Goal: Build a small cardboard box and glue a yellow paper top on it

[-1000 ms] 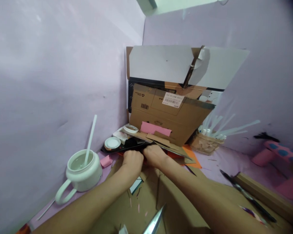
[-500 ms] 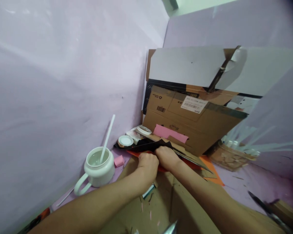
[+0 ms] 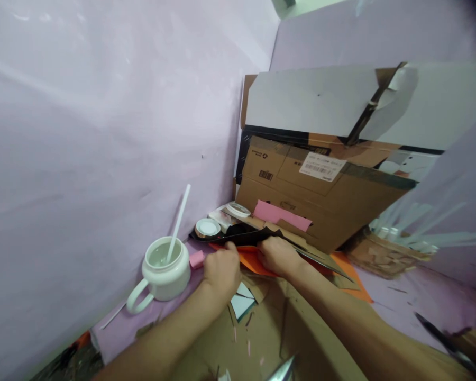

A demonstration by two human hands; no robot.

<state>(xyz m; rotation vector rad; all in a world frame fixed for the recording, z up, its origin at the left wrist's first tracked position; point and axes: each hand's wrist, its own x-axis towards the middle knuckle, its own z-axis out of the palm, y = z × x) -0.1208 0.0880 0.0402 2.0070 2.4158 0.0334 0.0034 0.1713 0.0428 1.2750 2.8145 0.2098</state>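
Observation:
An orange sheet [image 3: 253, 261] lies on brown cardboard, partly covered by a black sheet [image 3: 241, 236]. My right hand [image 3: 278, 255] is closed on the orange sheet, its fingertips hidden. To the left, my left hand [image 3: 222, 271] is curled with the thumb up at the sheet's near-left edge; what its fingers pinch is mostly hidden behind the knuckles. Below the hands, a small white and teal piece [image 3: 243, 300] rests on the cardboard [image 3: 262, 328] among thin scraps.
A white mug [image 3: 166, 278] with a white stick stands at left beside a pink scrap [image 3: 197, 259]. Round lids [image 3: 207, 227] sit behind. Large cardboard pieces [image 3: 321, 196] lean at the back. A basket of white sticks [image 3: 384, 256] and a dark blade [image 3: 440, 336] are right.
My left hand has moved left, apart from my right hand, so more of the orange sheet and the white and teal piece shows. The view has shifted slightly.

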